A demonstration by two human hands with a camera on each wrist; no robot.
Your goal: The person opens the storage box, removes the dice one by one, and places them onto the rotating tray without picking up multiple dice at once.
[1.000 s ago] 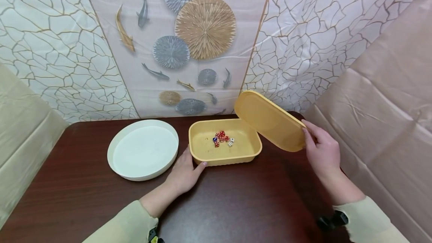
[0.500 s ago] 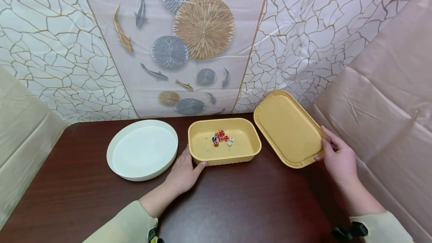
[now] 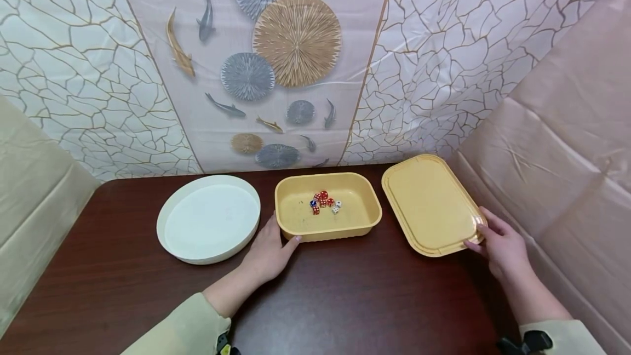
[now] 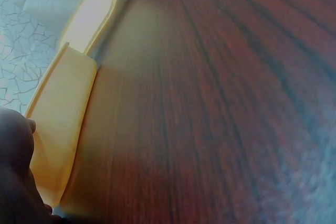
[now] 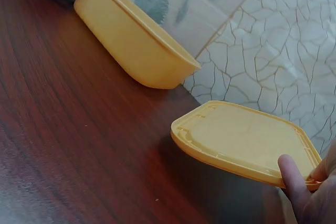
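Note:
A yellow rectangular plastic box [image 3: 352, 232] stands uncovered on the table. Inside lie several small dice [image 3: 323, 202], red, white and one blue. My left hand [image 3: 268, 251] rests against its front left corner, fingers along the left wall and thumb at the front. At the right, my right hand [image 3: 505, 245] pinches the near right corner of the matching yellow lid [image 3: 434, 207], thumb on top. Its ridged underside faces up. In the right wrist view the lid [image 5: 247, 140] is tilted, with a dark shadow under its near edge.
A round white shallow tray [image 3: 212, 223] stands left of the box, close to my left hand. The dark wood table [image 3: 345, 300] ends at a patterned cloth backdrop [image 3: 296, 119]. A beige cloth [image 3: 567, 179] closes off the right side near the lid.
My right hand has carried the lid away from the box to the right and lowered it, turning its underside upward. My left hand has stayed at the box, and the dice look unmoved.

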